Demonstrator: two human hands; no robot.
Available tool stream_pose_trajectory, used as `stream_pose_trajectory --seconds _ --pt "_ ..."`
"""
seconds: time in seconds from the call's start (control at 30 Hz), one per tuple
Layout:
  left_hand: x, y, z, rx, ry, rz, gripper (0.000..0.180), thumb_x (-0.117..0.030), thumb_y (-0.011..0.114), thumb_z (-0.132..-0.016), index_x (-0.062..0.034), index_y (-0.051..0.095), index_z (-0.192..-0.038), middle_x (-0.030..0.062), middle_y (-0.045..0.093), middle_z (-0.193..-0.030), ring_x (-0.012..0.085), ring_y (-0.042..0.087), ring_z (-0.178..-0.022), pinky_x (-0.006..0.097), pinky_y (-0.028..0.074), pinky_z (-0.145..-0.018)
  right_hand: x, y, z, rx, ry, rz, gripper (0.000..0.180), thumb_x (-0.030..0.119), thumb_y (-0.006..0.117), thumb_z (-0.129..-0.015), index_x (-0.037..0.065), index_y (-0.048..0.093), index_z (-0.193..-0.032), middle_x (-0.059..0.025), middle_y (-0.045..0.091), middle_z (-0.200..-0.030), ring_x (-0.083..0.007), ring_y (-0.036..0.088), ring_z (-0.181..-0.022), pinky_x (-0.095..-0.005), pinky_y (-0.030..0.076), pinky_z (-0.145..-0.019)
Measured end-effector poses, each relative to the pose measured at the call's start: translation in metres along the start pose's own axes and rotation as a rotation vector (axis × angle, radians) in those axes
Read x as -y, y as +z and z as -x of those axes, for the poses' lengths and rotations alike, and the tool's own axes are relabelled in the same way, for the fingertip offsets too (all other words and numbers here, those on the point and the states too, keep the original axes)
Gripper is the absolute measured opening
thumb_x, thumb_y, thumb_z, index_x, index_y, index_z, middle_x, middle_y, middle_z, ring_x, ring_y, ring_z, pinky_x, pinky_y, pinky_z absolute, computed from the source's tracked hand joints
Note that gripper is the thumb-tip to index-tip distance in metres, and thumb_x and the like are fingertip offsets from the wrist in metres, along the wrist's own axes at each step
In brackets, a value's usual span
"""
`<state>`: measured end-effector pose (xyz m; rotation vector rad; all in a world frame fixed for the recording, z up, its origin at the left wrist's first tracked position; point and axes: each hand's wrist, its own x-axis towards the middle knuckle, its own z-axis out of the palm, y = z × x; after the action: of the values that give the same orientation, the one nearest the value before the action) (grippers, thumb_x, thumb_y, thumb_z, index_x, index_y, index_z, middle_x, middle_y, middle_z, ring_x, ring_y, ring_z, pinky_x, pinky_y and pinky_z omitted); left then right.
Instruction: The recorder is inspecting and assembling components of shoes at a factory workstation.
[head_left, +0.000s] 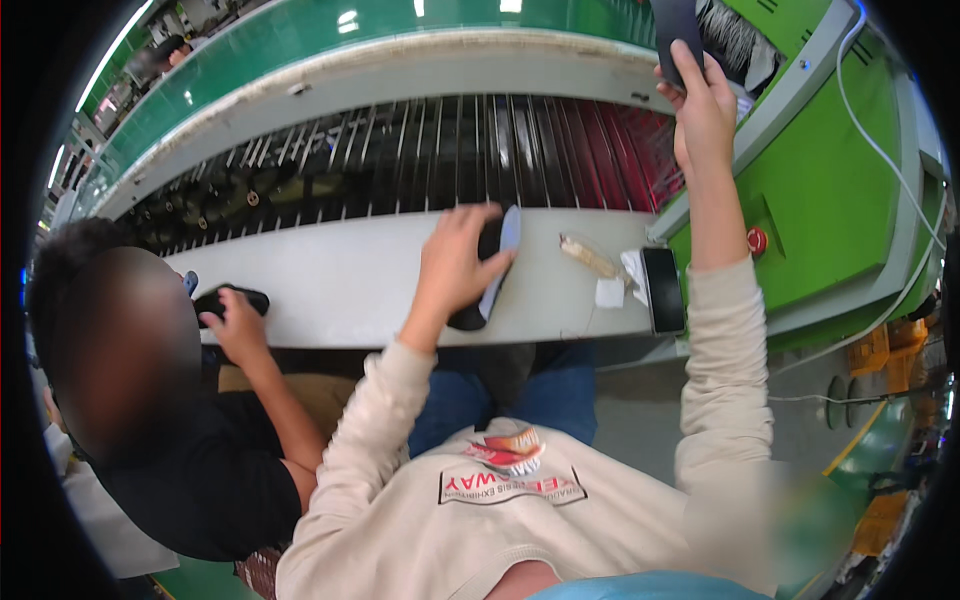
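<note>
My left hand (458, 258) curls over a black shoe (472, 314) with a pale blue face, which lies on its side on the white work ledge (360, 285). Its fingers wrap the far part and the thumb presses the blue side. High at the right, beside the green machine, my right hand (703, 115) grips a flat dark insole-like piece (677, 30) and holds it up off the ledge. That piece's far end runs out at the top of the picture.
Beyond the ledge runs a slatted roller conveyor (420, 150). A phone (662, 290), white scraps (609, 293) and a pale wrapped bundle (588, 256) lie to the right. The green machine (800, 230) has a red button (757, 241). A co-worker at left handles a black shoe (254, 300).
</note>
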<state>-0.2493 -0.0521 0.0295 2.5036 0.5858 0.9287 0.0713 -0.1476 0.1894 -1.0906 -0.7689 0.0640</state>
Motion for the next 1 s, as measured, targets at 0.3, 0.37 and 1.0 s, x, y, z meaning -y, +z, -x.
stream_pose_trajectory --seconds 0.3,0.37,1.0 --pt "0.081 0.062 -0.044 0.103 -0.475 0.736 0.069 -0.039 0.086 -0.091 0.0089 0.068 -0.137 0.0159 0.078 -0.112 0.0208 0.073 -0.099 0.033 0.058 -0.089 -0.033 -0.055 0.248 0.177 0.601 -0.2 0.027 0.012 0.073 -0.106 0.001 0.067 -0.13 -0.0044 0.074 -0.108 -0.0115 0.07 -0.094 -0.0279 0.056 -0.085" --pt "0.066 0.044 -0.048 -0.026 -0.526 0.984 0.039 -0.027 0.078 -0.1 0.0047 0.072 -0.121 0.006 0.075 -0.097 0.0116 0.069 -0.08 0.028 0.055 -0.071 -0.04 -0.073 0.286 0.145 0.661 -0.212 0.025 0.013 0.073 -0.106 0.001 0.067 -0.128 -0.0053 0.074 -0.108 -0.0116 0.07 -0.094 -0.028 0.056 -0.085" --pt "-0.015 -0.011 -0.006 -0.289 -0.198 0.897 0.042 -0.019 0.082 -0.098 0.0029 0.068 -0.131 0.003 0.074 -0.108 0.0103 0.067 -0.097 0.027 0.056 -0.087 -0.027 -0.012 0.334 0.034 0.547 -0.217 0.027 0.013 0.066 -0.11 0.005 0.054 -0.131 -0.0103 0.07 -0.109 -0.0143 0.066 -0.083 -0.0317 0.057 -0.075"
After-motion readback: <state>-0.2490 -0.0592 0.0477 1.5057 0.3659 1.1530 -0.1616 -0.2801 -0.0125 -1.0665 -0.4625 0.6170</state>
